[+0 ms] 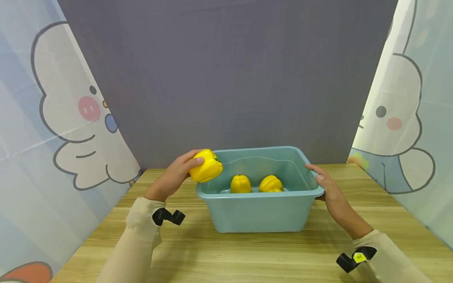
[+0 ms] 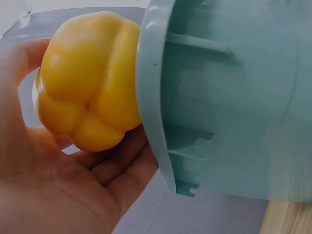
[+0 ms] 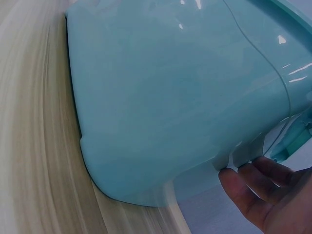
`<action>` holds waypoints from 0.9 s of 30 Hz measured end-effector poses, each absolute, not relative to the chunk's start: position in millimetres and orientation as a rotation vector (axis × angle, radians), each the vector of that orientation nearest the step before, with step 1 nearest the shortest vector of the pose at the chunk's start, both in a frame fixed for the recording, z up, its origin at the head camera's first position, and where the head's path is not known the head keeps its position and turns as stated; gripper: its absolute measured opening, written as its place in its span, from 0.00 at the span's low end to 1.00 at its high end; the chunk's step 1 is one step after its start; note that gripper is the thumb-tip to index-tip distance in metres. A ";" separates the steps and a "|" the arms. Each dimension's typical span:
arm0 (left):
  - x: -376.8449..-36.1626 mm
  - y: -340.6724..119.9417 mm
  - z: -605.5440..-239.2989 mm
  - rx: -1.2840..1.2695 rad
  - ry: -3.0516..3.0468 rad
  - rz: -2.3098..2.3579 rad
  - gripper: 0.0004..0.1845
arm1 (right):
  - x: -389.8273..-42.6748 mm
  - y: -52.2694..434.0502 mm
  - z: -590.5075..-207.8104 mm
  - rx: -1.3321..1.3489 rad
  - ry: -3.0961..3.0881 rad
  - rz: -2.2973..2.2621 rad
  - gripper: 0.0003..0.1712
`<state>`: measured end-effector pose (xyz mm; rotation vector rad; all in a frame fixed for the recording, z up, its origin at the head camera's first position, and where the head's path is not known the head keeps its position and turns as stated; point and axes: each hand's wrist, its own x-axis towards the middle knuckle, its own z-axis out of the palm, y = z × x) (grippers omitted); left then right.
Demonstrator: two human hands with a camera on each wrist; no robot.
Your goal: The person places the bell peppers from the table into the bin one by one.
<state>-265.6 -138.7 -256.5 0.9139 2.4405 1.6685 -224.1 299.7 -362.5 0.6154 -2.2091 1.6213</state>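
Note:
My left hand point(image 1: 174, 175) holds a yellow bell pepper point(image 1: 206, 166) between thumb and fingers, at the left rim of a blue-green plastic bin point(image 1: 256, 214). The left wrist view shows the lobed bottom of that pepper point(image 2: 90, 80) beside the bin's rim point(image 2: 152, 83). Two more yellow peppers lie inside the bin, one left of the middle point(image 1: 240, 184) and one to the right point(image 1: 271, 184). My right hand point(image 1: 330, 192) grips the bin's right rim, thumb on top; in the right wrist view its fingers point(image 3: 243, 192) curl under the edge.
The bin stands on a wood-grain table point(image 1: 226, 255). A dark grey panel point(image 1: 226, 78) rises behind it. Cartoon-printed curtains hang at the left point(image 1: 70, 118) and right point(image 1: 396, 118). Each sleeve carries a black wrist mount.

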 end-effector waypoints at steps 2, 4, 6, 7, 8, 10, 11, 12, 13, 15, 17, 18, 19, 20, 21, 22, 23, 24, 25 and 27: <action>-266.4 -138.4 -254.7 0.911 2.442 1.660 0.24 | -223.9 300.0 -362.3 0.614 -2.219 1.610 0.29; -267.3 -137.6 -252.8 0.898 2.448 1.658 0.24 | -223.6 300.1 -362.1 0.617 -2.224 1.606 0.29; -268.8 -136.2 -250.4 0.879 2.471 1.640 0.24 | -223.4 300.1 -362.2 0.616 -2.226 1.607 0.29; -269.6 -135.1 -249.1 0.867 2.489 1.623 0.24 | -223.2 300.0 -362.3 0.614 -2.226 1.607 0.29; -270.6 -133.9 -247.9 0.853 2.507 1.605 0.24 | -222.8 299.8 -362.3 0.614 -2.222 1.615 0.29; -271.8 -131.0 -244.7 0.828 2.535 1.564 0.25 | -222.6 300.0 -362.7 0.610 -2.218 1.619 0.29; -272.5 -129.4 -243.1 0.817 2.543 1.544 0.26 | -222.5 300.2 -362.9 0.609 -2.216 1.619 0.29; -272.9 -127.7 -241.4 0.805 2.551 1.523 0.26 | -222.4 300.5 -363.1 0.610 -2.213 1.617 0.29; -273.2 -126.1 -239.9 0.792 2.553 1.506 0.27 | -222.3 300.9 -363.3 0.611 -2.214 1.609 0.29; -274.0 -122.8 -236.4 0.776 2.554 1.473 0.28 | -222.6 301.8 -363.5 0.616 -2.213 1.598 0.29; -275.1 -119.9 -232.8 0.778 2.554 1.436 0.29 | -223.0 302.2 -363.2 0.618 -2.206 1.594 0.29; -275.6 -118.6 -230.9 0.783 2.556 1.416 0.29 | -223.2 302.3 -363.0 0.619 -2.206 1.589 0.29; -276.0 -117.7 -229.1 0.787 2.556 1.396 0.28 | -223.6 302.5 -362.9 0.620 -2.207 1.585 0.29; -276.3 -117.0 -227.4 0.792 2.554 1.378 0.28 | -224.0 302.2 -362.5 0.622 -2.204 1.589 0.29; -276.5 -116.5 -225.8 0.796 2.553 1.354 0.27 | -224.4 301.9 -362.4 0.622 -2.201 1.594 0.29; -276.4 -116.2 -224.2 0.800 2.552 1.327 0.27 | -224.6 301.6 -362.3 0.625 -2.202 1.592 0.29; -276.2 -116.1 -223.1 0.802 2.552 1.300 0.27 | -224.8 301.4 -362.4 0.627 -2.205 1.589 0.29; -276.1 -116.0 -222.0 0.803 2.556 1.273 0.27 | -224.8 301.1 -362.4 0.630 -2.204 1.588 0.29; -275.8 -115.8 -220.9 0.801 2.559 1.247 0.28 | -224.7 300.7 -362.4 0.631 -2.203 1.591 0.29; -276.3 -114.8 -219.7 0.788 2.575 1.201 0.29 | -224.5 300.8 -363.0 0.631 -2.207 1.588 0.29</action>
